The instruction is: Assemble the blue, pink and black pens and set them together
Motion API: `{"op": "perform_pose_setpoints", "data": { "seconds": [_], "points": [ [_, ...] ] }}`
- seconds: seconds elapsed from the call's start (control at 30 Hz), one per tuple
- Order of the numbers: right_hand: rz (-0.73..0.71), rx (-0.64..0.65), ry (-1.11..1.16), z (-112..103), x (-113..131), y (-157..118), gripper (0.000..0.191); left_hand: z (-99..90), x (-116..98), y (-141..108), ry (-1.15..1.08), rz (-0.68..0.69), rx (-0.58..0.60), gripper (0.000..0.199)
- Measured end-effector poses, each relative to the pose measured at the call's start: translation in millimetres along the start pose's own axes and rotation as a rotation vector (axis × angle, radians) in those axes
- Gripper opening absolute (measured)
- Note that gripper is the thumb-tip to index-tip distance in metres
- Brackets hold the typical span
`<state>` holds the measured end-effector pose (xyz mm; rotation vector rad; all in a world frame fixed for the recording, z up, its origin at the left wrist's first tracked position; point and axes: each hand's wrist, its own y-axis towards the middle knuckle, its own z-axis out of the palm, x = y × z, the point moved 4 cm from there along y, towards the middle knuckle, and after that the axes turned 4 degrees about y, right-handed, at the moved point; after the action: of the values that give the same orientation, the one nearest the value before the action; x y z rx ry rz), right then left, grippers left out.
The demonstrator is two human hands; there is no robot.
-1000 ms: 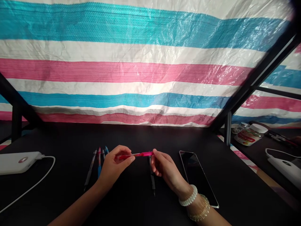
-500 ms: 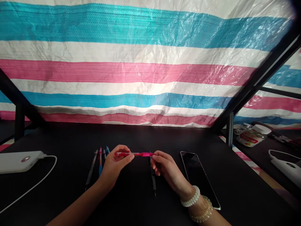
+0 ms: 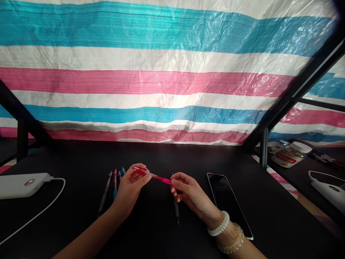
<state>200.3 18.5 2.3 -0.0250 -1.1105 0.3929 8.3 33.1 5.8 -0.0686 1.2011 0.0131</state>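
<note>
A slim red-pink pen (image 3: 159, 177) with a clear barrel is held above the black table between both hands, tilted down to the right. My left hand (image 3: 131, 183) pinches its upper left part between thumb and fingers. At the pink grip end, the thumb and forefinger of my right hand (image 3: 188, 188) are closed on it, hiding the tip. Beneath the right fingers lies a black pen (image 3: 176, 210), partly covered. Several more pens lie just left of my left hand, among them a grey-gripped pen (image 3: 104, 198) and a blue one (image 3: 115, 187).
A smartphone (image 3: 229, 201) lies right of my right hand. At the left sits a white power bank (image 3: 18, 185) with a white cable (image 3: 58, 196). A jar (image 3: 289, 154) and another white device (image 3: 330, 190) stand beyond the right frame bar. A striped sheet (image 3: 161, 82) hangs behind the table.
The red-pink pen has gone from level to tilted, its left end raised and its right end lowered. My right hand has shifted slightly left and down with it.
</note>
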Motion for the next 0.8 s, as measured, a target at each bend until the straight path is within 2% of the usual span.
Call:
{"op": "perform_pose_setpoints", "data": {
  "seconds": [0.3,0.57,0.8],
  "points": [
    [0.036,-0.013,0.004,-1,0,-1,0.025,-7.1,-3,5,-0.113,0.014,-0.121,0.044],
    [-0.011,-0.085,0.125,-6,1,3,0.024,-12.2,0,6,-0.153,-0.008,-0.116,0.043],
    [-0.093,-0.131,0.184,-9,6,3,0.022,-8.9,-1,4,-0.157,-0.039,-0.101,0.042]
  ]
}}
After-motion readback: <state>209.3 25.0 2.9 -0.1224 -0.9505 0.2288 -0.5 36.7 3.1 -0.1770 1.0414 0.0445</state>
